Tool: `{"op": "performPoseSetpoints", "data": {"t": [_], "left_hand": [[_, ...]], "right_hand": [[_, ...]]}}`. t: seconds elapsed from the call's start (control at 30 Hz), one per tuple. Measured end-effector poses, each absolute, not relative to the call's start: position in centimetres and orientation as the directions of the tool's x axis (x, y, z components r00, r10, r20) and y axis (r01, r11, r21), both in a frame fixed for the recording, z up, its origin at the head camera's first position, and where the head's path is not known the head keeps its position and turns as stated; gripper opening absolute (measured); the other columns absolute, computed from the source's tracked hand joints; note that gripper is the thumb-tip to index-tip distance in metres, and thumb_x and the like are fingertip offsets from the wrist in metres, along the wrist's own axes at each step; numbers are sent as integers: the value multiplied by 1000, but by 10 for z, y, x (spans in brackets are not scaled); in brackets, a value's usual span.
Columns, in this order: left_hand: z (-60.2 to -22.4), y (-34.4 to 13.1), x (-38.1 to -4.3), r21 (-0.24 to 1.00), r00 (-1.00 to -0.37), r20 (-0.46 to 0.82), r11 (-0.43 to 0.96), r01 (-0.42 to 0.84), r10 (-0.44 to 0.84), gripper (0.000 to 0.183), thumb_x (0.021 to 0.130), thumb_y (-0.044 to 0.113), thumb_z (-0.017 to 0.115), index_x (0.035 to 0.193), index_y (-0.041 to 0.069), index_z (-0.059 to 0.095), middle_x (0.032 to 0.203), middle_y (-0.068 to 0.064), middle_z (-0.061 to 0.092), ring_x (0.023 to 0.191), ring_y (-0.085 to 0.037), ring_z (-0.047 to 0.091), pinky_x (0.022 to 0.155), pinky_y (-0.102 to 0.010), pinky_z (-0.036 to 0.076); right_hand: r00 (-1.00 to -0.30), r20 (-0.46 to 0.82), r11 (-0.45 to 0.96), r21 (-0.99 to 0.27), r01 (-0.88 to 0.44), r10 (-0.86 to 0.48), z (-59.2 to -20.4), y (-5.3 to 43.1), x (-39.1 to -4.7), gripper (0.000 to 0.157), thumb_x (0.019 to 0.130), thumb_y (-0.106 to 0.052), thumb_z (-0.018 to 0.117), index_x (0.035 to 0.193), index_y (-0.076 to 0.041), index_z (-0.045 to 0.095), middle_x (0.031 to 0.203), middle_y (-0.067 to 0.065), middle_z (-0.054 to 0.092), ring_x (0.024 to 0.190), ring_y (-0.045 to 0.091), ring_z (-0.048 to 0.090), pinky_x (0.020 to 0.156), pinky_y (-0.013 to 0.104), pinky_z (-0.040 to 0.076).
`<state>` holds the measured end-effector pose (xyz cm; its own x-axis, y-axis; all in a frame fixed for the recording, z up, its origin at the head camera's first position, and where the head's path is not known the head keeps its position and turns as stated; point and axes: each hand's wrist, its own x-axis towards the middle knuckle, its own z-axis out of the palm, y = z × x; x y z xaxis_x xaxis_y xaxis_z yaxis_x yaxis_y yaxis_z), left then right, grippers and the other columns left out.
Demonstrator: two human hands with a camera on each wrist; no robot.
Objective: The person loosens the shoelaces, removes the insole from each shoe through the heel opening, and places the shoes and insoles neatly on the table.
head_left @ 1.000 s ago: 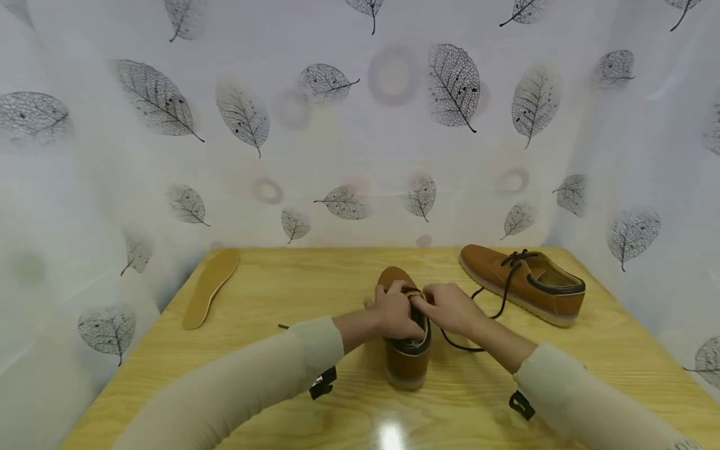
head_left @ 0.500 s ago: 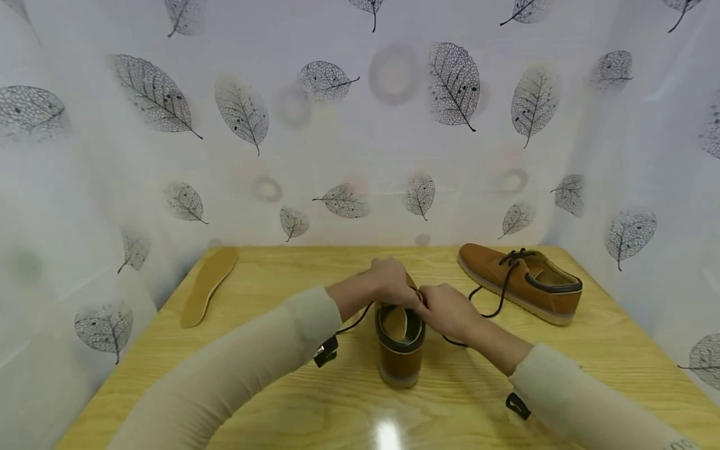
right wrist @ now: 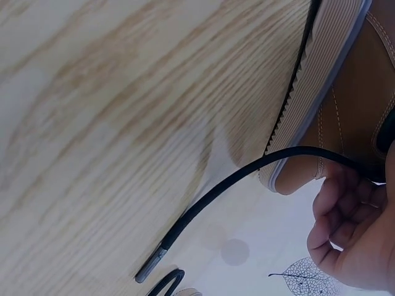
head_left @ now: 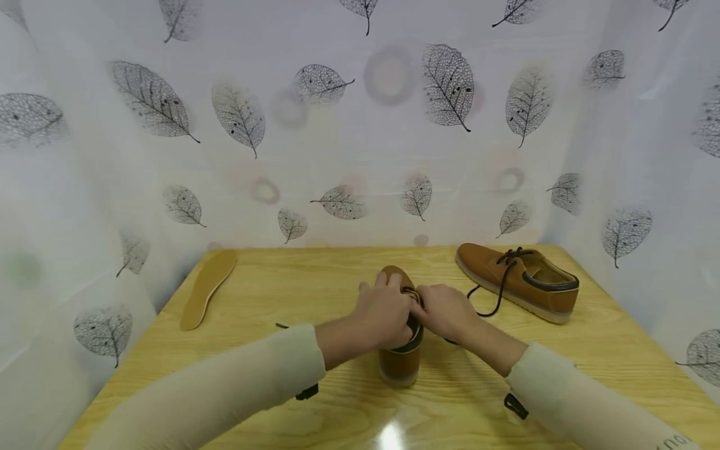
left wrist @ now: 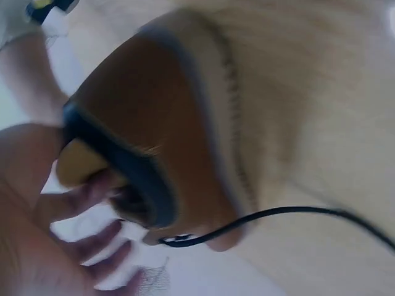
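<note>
A brown leather shoe [head_left: 400, 364] with a black padded collar stands on the wooden table, toe pointing away from me. Over its opening, my left hand [head_left: 379, 314] reaches in with fingers loosely extended; they look blurred beside the collar [left wrist: 162, 185] in the left wrist view. At the right of the lacing, my right hand [head_left: 447, 307] grips the shoe's upper edge near the tongue, its fingers [right wrist: 345, 213] curled in the right wrist view. A black lace [right wrist: 247, 168] runs out from beside that hand. Inside the opening, a tan lining [left wrist: 79, 163] shows partly.
A second brown shoe [head_left: 548, 300] with tied black laces lies at the back right, one lace end trailing on the table [head_left: 315, 272]. At the back left rests a tan insole [head_left: 208, 290]. A leaf-printed curtain [head_left: 360, 144] encloses the table's back and sides.
My left hand went forward over the toe area, then came back and lower over the shoe's opening, covering it. The right hand has stayed at the lacing.
</note>
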<state>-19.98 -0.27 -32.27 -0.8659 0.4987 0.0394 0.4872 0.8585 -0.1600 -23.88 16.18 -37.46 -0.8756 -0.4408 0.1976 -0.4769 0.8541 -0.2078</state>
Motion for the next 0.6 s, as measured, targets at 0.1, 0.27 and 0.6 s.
{"op": "performPoseSetpoints", "data": {"t": [0.1,0.27,0.6], "left_hand": [[-333,-17,-195,-204,-800,222,829,521,557,19,90,31,63,105,25,73,106,-4,59,93,-22,54,77,-43,47],[-344,-33,-198,-143,-769,331,835,532,547,9,88,28,62,90,21,66,91,1,58,81,-18,51,73,-37,39],[-337,-44,-210,-168,-658,423,768,618,622,13,78,23,64,73,19,53,76,5,55,71,-15,47,72,-33,32]], "right_hand": [[-874,219,862,-182,-474,-435,-375,159,-238,38,103,-34,50,69,-16,48,57,-2,44,47,12,42,45,27,34],[-880,219,874,-163,-458,-421,-375,158,-239,36,101,-32,48,69,-17,48,57,-2,44,47,13,42,46,28,34],[-837,299,855,-109,-507,-458,-374,160,-242,37,101,-31,52,67,-19,45,55,-4,40,46,11,36,45,26,29]]}}
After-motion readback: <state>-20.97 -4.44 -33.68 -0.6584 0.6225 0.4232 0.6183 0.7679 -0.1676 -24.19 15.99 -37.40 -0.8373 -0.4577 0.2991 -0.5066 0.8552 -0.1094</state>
